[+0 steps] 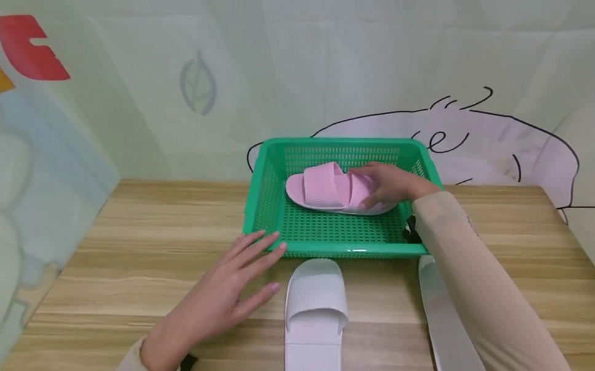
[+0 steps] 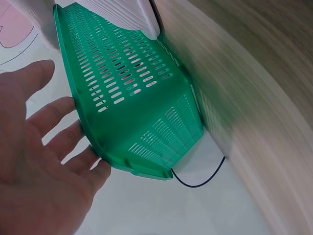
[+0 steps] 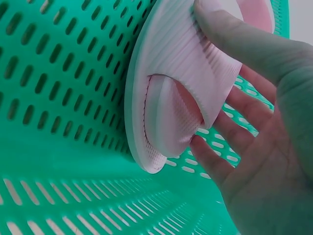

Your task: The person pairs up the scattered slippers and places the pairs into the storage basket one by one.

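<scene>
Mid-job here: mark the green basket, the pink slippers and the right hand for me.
Green basket [image 1: 326,227]: head view, on its bare slotted floor.
Pink slippers [image 1: 324,189]: head view, on the left-hand strap.
Right hand [image 1: 391,182]: head view, on its back.

Staged indoor corner, wood-grain table [image 1: 122,250], creased cartoon-print backdrop [image 1: 266,76], exact kind of place unclear

Head view looks down; closer wrist views share the basket [image 1: 345,251].
</scene>
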The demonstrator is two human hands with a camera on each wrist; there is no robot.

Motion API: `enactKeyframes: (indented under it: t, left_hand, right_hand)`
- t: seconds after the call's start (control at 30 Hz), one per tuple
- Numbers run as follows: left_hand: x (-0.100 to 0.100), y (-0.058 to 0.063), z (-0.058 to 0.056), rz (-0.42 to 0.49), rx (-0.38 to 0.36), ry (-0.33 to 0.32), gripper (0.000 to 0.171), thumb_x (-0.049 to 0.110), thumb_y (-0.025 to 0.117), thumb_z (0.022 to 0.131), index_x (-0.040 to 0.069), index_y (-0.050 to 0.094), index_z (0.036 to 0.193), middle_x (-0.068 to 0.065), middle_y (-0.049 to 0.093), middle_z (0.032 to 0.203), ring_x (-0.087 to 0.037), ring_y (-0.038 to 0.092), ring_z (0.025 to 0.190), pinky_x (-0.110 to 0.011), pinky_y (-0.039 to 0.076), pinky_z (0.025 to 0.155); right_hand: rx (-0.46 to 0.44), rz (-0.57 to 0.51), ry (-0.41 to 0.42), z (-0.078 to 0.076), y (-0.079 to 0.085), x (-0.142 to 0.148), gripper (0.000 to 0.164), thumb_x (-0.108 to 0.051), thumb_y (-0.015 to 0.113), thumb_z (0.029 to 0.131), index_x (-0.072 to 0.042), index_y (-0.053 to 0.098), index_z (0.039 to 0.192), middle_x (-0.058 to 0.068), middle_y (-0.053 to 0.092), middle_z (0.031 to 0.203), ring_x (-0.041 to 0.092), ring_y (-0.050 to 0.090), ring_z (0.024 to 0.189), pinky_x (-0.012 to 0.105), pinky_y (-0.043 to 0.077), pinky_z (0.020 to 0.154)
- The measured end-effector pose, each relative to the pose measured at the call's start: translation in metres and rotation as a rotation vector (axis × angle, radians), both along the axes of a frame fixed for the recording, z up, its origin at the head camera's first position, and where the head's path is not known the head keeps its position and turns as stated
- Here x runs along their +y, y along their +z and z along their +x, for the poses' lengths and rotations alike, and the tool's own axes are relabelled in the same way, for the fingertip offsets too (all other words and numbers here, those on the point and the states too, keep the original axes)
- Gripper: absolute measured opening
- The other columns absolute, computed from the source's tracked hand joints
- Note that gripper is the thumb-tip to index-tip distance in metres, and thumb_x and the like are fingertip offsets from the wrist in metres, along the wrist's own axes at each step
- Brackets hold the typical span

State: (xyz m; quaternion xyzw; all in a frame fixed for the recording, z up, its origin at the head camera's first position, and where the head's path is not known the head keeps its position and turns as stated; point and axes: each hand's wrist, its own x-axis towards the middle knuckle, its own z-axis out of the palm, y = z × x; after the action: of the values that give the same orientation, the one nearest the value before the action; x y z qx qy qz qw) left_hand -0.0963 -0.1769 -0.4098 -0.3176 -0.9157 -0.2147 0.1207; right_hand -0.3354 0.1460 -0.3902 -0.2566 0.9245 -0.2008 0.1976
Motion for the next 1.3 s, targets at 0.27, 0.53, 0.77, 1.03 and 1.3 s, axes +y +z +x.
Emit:
enactKeyframes:
  t: [0.27, 0.53, 0.77, 1.03, 1.3]
  left_hand:
    - [-0.001, 0.002, 0.0, -0.023, 0.028, 0.01, 0.06, 0.027, 0.075, 0.099, 0.008, 0.056, 0.154, -0.011, 0.049, 0.163, -0.038, 0.04, 0.153, -0.055, 0.028, 0.128]
    - [0.003, 0.005, -0.004, -0.052, 0.052, 0.023, 0.057, 0.028, 0.074, 0.1, 0.009, 0.059, 0.151, -0.012, 0.053, 0.159, -0.038, 0.044, 0.151, -0.054, 0.031, 0.127]
    - [0.002, 0.007, -0.002, -0.051, 0.055, 0.042, 0.054, 0.026, 0.076, 0.098, 0.009, 0.063, 0.148, -0.013, 0.058, 0.155, -0.04, 0.048, 0.147, -0.056, 0.034, 0.125]
    - [-0.001, 0.005, -0.004, -0.061, 0.047, 0.053, 0.055, 0.028, 0.075, 0.099, 0.011, 0.061, 0.15, -0.014, 0.056, 0.157, -0.04, 0.046, 0.149, -0.058, 0.035, 0.124]
    - [-0.007, 0.004, -0.008, -0.061, 0.079, 0.044, 0.059, 0.025, 0.077, 0.097, 0.009, 0.06, 0.151, -0.017, 0.054, 0.157, -0.042, 0.044, 0.15, -0.06, 0.035, 0.123]
  right_hand:
    - [0.02, -0.029, 0.015, 0.0, 0.003, -0.001, 0.083, -0.019, 0.086, 0.089, -0.006, 0.045, 0.16, 0.024, 0.042, 0.161, 0.044, 0.041, 0.144, 0.063, 0.039, 0.119]
    - [0.082, -0.165, -0.005, 0.0, 0.019, 0.01, 0.061, -0.031, 0.07, 0.102, -0.003, 0.053, 0.154, 0.023, 0.047, 0.159, 0.043, 0.04, 0.15, 0.064, 0.036, 0.122]
    - [0.166, -0.31, -0.023, 0.011, 0.036, 0.004, 0.053, -0.036, 0.061, 0.108, -0.002, 0.058, 0.149, 0.018, 0.056, 0.153, 0.037, 0.05, 0.144, 0.056, 0.041, 0.12]
    - [0.258, -0.425, 0.035, 0.025, 0.073, 0.002, 0.044, -0.032, 0.059, 0.11, -0.006, 0.061, 0.146, 0.011, 0.06, 0.149, 0.031, 0.051, 0.143, 0.052, 0.041, 0.12]
    - [0.359, -0.39, 0.14, 0.068, 0.1, 0.008, 0.044, -0.031, 0.061, 0.108, -0.01, 0.062, 0.146, 0.009, 0.057, 0.153, 0.028, 0.048, 0.146, 0.054, 0.039, 0.121]
